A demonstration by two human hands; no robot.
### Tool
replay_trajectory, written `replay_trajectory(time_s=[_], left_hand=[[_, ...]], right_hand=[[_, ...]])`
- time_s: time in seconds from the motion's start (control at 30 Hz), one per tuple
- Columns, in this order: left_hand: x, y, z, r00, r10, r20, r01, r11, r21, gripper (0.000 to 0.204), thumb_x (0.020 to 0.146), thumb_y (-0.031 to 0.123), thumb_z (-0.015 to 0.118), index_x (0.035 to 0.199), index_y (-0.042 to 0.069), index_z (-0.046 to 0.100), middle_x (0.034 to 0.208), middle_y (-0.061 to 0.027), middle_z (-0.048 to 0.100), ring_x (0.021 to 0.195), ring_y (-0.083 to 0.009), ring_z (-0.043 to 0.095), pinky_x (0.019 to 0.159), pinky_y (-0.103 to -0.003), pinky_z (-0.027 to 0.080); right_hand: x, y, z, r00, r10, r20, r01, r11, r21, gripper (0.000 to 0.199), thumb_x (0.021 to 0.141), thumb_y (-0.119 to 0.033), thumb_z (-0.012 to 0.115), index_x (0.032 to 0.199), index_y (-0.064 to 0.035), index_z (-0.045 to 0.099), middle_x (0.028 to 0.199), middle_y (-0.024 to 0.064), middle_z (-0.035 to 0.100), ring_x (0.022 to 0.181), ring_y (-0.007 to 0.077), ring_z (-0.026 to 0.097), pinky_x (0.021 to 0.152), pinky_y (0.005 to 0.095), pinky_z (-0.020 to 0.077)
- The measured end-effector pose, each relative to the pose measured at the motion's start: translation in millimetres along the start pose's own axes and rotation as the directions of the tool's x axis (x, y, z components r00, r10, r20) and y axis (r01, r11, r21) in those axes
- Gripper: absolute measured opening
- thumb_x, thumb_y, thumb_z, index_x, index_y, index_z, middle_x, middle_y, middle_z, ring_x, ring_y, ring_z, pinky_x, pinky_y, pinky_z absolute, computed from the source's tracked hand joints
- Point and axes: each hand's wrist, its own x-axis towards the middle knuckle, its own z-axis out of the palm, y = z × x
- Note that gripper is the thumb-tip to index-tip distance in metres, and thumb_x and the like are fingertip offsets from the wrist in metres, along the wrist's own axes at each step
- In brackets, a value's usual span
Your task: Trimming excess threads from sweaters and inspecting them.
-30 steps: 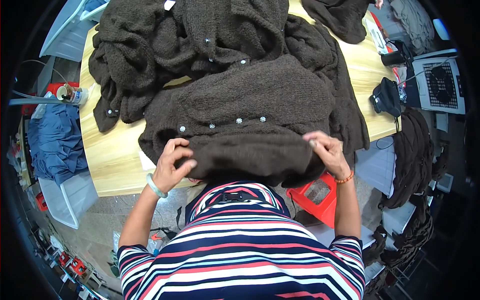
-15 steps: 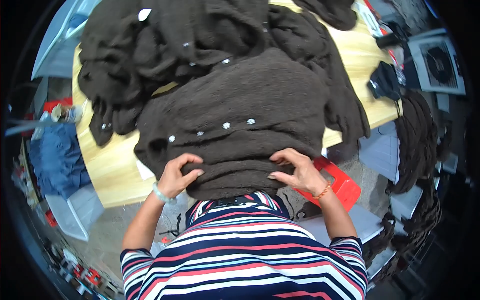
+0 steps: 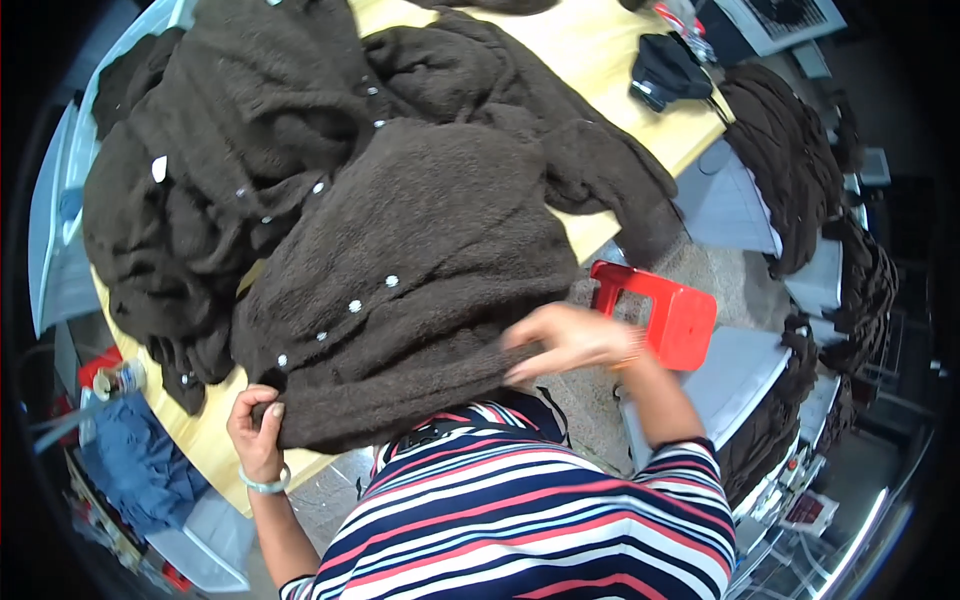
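A dark brown fuzzy garment [image 3: 430, 210] with a row of small white buttons is spread over the near edge of the table, its hem toward me. My left hand [image 3: 257, 430], with a pale bangle at the wrist, pinches the left end of the hem between thumb and fingers. Farther right, my right hand [image 3: 565, 340] is closed on the hem's right part, thumb below and fingers above. It is slightly blurred. More brown fuzzy fabric [image 3: 270, 90] lies heaped beyond, with a white tag [image 3: 160, 168] on it.
The pale wooden table [image 3: 595, 235] carries a black pouch [image 3: 668, 72] at the far right. A red stool [image 3: 685, 315] stands right of me. Brown garments [image 3: 785, 150] hang over grey bins at right; blue cloth [image 3: 145, 460] fills a bin at left.
The view has turned, shifting the table leftward. My hands have spread apart along the hem, the left one to its end. The bunched folds near the hem have been partly drawn out.
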Motion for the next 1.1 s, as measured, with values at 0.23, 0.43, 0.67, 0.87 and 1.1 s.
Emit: replay_trajectory(time_s=[0.23, 0.43, 0.67, 0.87, 1.1], left_hand=[[14, -44, 43, 0.99, 0.019, -0.142, -0.01, 0.998, 0.058, 0.03, 0.079, 0.001, 0.072, 0.107, 0.001, 0.06, 0.105, -0.0045, 0.061, 0.099, -0.0132, 0.057, 0.091, -0.027, 0.044], [8, -62, 50, 0.974, -0.106, -0.199, 0.081, 0.989, -0.127, 0.032, 0.081, -0.004, 0.07, 0.11, -0.002, 0.058, 0.104, -0.0051, 0.063, 0.097, -0.0108, 0.06, 0.089, -0.023, 0.047], [-4, -71, 45, 0.954, -0.157, -0.256, 0.092, 0.964, -0.249, 0.017, 0.084, -0.003, 0.069, 0.099, -0.001, 0.063, 0.091, -0.002, 0.066, 0.081, -0.0055, 0.06, 0.076, -0.019, 0.05], [-14, -82, 46, 0.922, -0.275, -0.271, 0.255, 0.961, -0.106, 0.01, 0.082, 0.003, 0.074, 0.089, 0.001, 0.066, 0.076, 0.0042, 0.062, 0.067, -0.0016, 0.052, 0.061, -0.016, 0.043], [-16, -68, 37, 0.986, -0.134, -0.099, 0.095, 0.94, -0.329, 0.008, 0.088, -0.001, 0.065, 0.096, -0.002, 0.065, 0.092, -0.0014, 0.064, 0.085, -0.0068, 0.058, 0.078, -0.02, 0.048]], right_hand=[[-71, 3, -95, 0.561, 0.016, -0.828, -0.239, 0.96, -0.143, 0.016, 0.072, -0.006, 0.072, 0.087, -0.0034, 0.067, 0.079, 0.0038, 0.066, 0.074, 0.0123, 0.061, 0.068, 0.0266, 0.0483], [67, -28, -25, 0.589, -0.51, -0.627, -0.002, 0.775, -0.632, 0.024, 0.076, -0.008, 0.071, 0.1, -0.0097, 0.067, 0.107, 0.0094, 0.063, 0.094, 0.0299, 0.062, 0.081, 0.0398, 0.0512], [175, -52, 107, 0.66, -0.67, -0.339, 0.559, 0.74, -0.374, 0.012, 0.083, -0.005, 0.066, 0.095, -0.0054, 0.064, 0.09, 0.0111, 0.061, 0.081, 0.0294, 0.063, 0.071, 0.037, 0.0523], [181, -24, 110, 0.794, -0.56, -0.236, 0.435, 0.795, -0.423, 0.014, 0.084, -0.007, 0.066, 0.098, -0.0036, 0.063, 0.091, 0.0113, 0.059, 0.077, 0.0291, 0.063, 0.069, 0.0366, 0.0523], [205, -88, 136, 0.89, -0.444, -0.103, 0.44, 0.896, -0.059, 0.032, 0.082, -0.007, 0.07, 0.113, -0.0005, 0.064, 0.096, 0.0113, 0.065, 0.065, 0.0117, 0.06, 0.057, 0.0244, 0.0486]])
